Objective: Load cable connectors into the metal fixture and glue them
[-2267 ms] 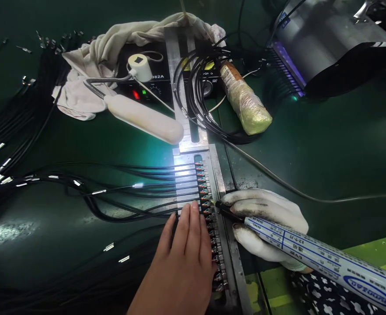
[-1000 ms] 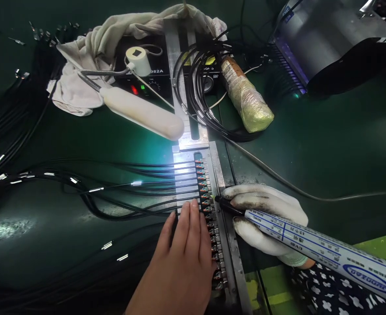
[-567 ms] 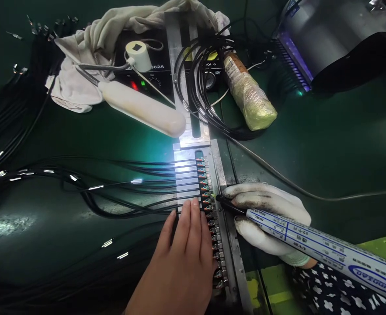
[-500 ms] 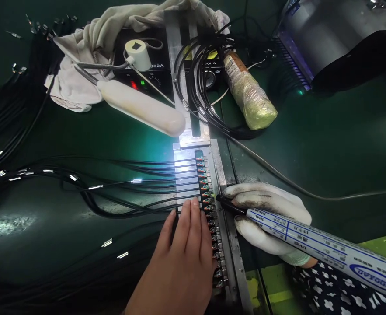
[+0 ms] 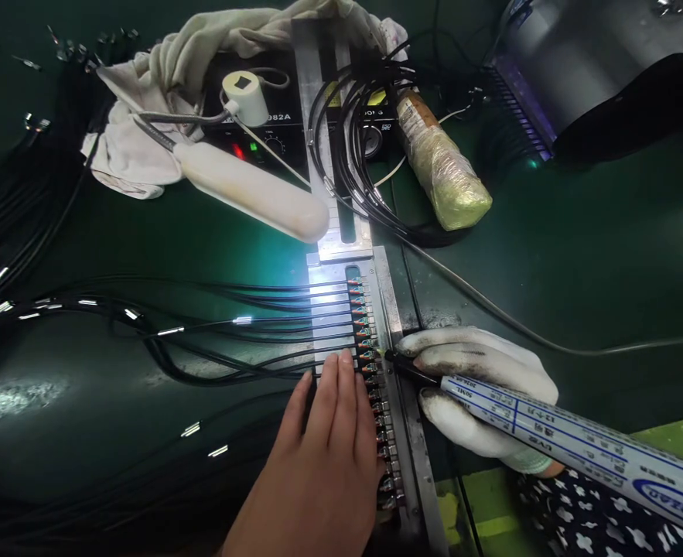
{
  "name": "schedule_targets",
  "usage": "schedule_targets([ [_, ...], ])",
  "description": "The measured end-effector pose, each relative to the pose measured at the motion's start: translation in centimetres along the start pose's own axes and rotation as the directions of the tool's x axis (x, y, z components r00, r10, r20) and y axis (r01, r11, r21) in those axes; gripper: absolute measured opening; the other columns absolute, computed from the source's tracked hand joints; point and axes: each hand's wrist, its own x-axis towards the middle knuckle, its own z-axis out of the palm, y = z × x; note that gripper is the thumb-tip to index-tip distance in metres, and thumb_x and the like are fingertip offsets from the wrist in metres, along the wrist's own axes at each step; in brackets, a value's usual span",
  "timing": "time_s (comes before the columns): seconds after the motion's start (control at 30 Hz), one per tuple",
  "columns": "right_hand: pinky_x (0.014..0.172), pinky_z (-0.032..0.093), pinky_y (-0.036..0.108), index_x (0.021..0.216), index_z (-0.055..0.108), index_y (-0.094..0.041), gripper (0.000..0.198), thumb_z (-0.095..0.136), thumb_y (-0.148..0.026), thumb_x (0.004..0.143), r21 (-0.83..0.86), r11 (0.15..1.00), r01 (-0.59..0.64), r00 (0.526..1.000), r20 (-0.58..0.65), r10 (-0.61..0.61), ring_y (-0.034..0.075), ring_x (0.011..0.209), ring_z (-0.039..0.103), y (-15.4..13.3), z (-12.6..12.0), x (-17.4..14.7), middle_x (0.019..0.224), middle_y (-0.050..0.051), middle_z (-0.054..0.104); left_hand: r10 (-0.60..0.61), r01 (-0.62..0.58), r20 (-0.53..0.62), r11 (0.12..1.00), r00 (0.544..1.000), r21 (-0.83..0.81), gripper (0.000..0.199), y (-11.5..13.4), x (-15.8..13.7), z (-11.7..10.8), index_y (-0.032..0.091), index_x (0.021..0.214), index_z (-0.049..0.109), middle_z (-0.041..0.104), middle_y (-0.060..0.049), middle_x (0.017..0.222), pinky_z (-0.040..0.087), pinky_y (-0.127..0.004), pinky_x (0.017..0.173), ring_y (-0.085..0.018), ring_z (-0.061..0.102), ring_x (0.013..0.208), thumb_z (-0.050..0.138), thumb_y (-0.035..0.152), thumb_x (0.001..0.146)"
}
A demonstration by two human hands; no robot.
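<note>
At six o'clock, one bare left hand [image 5: 325, 456] lies flat, unclenched, across one metal jig [image 5: 391, 305]. At four o'clock, one gloved right hand [image 5: 486, 365] clamps one printed tube [image 5: 573, 445]. Connectors [image 5: 367, 321] in the jig seemingly exceed ten, some obscured.

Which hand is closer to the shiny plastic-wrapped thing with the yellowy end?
The right. The right hand, gripping the pen, is just on the near side of the plastic-wrapped thing, not touching it. The left hand is farther off, leftward, at the metal rack.
</note>
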Motion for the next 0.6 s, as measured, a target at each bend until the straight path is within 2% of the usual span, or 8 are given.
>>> schedule_targets([
  [0.33, 0.083, 0.060, 0.036, 0.099, 0.068, -0.017, 0.024, 0.076, -0.021, 0.077, 0.009, 1.000, -0.009, 1.000, -0.005, 0.009, 0.023, 0.092, 0.071, 0.41, 0.31, 0.07, 0.104, 0.010, 0.073, 0.021, -0.021, 0.014, 1.000, 1.000, -0.010, 0.056, -0.17, -0.13, -0.07, -0.001, 0.134, 0.052, 0.049, -0.025, 0.142, 0.043, -0.052, 0.106, -0.038, 0.041, 0.137, 0.037, 0.038, 0.098],
  [0.6, 0.085, 0.060, 0.036, 0.100, 0.069, -0.016, 0.026, 0.077, -0.018, 0.075, 0.030, 0.999, -0.018, 1.000, -0.023, 0.019, 0.023, 0.093, 0.071, 0.42, 0.33, -0.09, 0.105, 0.009, 0.072, 0.009, -0.009, -0.015, 1.000, 1.000, -0.008, 0.058, 0.02, -0.05, 0.29, -0.002, 0.134, 0.052, 0.049, -0.026, 0.143, 0.039, -0.051, 0.107, -0.038, 0.042, 0.136, 0.042, 0.041, 0.096],
])
